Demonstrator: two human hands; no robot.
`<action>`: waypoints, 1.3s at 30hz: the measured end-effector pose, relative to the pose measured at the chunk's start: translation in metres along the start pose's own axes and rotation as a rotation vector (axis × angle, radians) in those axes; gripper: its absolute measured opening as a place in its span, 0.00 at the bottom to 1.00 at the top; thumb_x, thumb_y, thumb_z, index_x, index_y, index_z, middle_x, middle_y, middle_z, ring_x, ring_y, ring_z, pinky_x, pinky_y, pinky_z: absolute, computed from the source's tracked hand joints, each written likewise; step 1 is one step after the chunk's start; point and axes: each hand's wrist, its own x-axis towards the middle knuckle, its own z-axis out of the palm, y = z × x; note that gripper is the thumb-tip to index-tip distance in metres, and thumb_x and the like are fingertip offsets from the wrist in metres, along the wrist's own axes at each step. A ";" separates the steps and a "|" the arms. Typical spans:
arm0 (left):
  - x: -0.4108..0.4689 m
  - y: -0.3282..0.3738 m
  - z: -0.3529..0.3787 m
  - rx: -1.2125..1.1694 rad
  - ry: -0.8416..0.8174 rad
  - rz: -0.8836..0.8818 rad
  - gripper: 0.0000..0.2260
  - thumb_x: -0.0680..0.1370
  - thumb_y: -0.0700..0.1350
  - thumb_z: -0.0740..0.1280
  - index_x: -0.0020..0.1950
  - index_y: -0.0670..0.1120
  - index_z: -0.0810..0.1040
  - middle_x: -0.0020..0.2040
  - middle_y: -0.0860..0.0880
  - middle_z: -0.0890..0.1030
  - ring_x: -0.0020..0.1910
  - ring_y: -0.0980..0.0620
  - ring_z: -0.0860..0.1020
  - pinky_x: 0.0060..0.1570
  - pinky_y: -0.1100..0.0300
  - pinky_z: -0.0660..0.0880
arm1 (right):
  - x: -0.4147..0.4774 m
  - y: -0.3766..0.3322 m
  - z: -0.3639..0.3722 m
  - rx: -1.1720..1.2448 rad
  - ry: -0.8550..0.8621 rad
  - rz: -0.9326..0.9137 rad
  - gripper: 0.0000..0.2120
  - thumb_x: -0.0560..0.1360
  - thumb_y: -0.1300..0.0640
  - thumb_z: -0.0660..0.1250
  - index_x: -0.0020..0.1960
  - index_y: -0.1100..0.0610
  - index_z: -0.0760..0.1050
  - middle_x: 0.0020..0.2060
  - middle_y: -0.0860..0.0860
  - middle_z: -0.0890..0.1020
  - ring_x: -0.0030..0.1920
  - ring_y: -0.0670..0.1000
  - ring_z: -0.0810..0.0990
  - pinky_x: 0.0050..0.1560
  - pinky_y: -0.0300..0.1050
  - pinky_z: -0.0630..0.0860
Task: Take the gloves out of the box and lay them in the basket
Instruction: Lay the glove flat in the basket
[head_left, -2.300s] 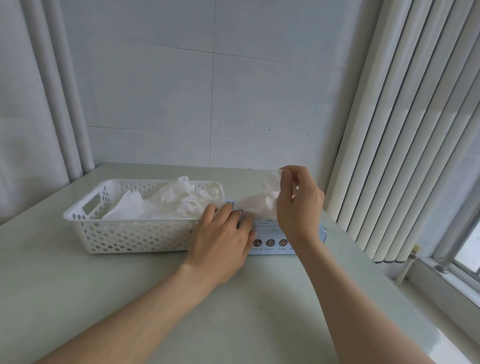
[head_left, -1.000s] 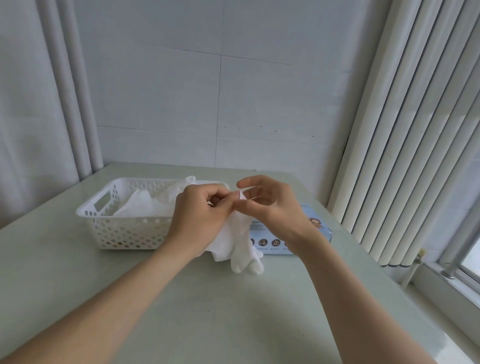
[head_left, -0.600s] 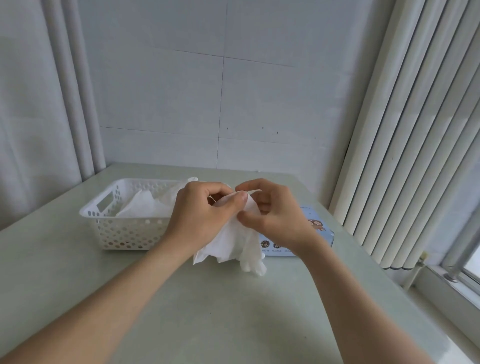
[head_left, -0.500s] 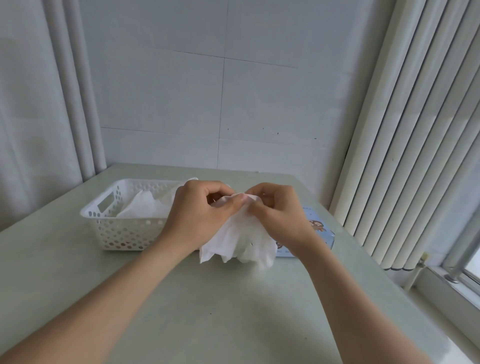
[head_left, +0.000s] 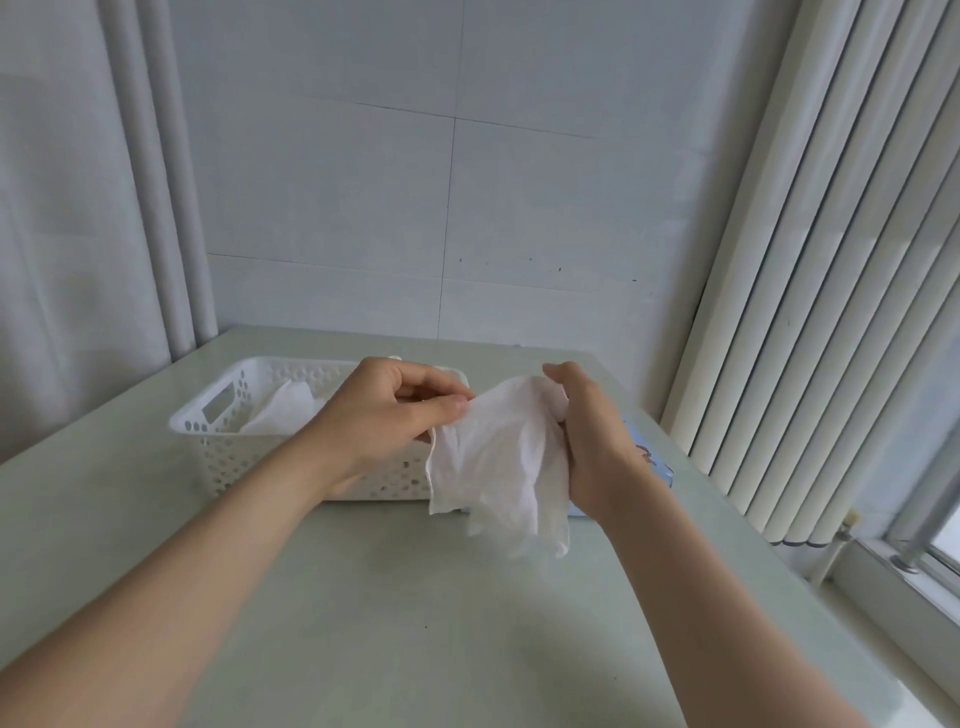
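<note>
1. Compared with half a second ago, the hands have drawn apart. The white glove (head_left: 498, 462), then bunched between touching fingertips, is now stretched wider between them.
2. The glove hangs above the table (head_left: 415, 623), in front of the right end of the white perforated basket (head_left: 223, 452) and the blue box (head_left: 655, 467), as before.
3. The box sits just right of the basket, mostly hidden behind the right hand (head_left: 592, 441). A small reddish-brown print shows on it, but no writing can be read.
4. The left hand (head_left: 384, 415) pinches the glove's upper left edge between thumb and forefinger, its other fingers curled under.
5. The right hand grips the glove's upper right edge, fingers curled around bunched material, wrist turned inward.
6. More white gloves (head_left: 285, 415) lie inside the basket, at the far left.
</note>
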 end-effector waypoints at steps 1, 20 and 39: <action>0.001 -0.001 -0.002 0.012 -0.017 -0.016 0.05 0.80 0.40 0.74 0.52 0.47 0.89 0.50 0.50 0.89 0.54 0.49 0.86 0.58 0.51 0.83 | -0.002 -0.001 -0.002 -0.010 -0.054 -0.005 0.26 0.75 0.40 0.71 0.62 0.59 0.81 0.52 0.59 0.88 0.53 0.62 0.88 0.62 0.61 0.81; 0.005 -0.003 -0.038 0.108 -0.015 -0.081 0.14 0.69 0.54 0.83 0.52 0.52 0.89 0.52 0.44 0.87 0.49 0.53 0.84 0.62 0.48 0.81 | 0.000 0.018 0.018 -0.578 0.367 -0.939 0.09 0.81 0.47 0.71 0.50 0.52 0.82 0.37 0.44 0.84 0.40 0.47 0.80 0.43 0.45 0.77; 0.019 -0.024 -0.061 0.325 0.550 0.225 0.07 0.86 0.40 0.60 0.61 0.47 0.63 0.35 0.42 0.74 0.31 0.53 0.72 0.30 0.66 0.68 | 0.059 -0.024 0.089 -1.470 0.451 -1.259 0.20 0.86 0.41 0.53 0.51 0.58 0.69 0.22 0.50 0.64 0.20 0.56 0.61 0.27 0.42 0.58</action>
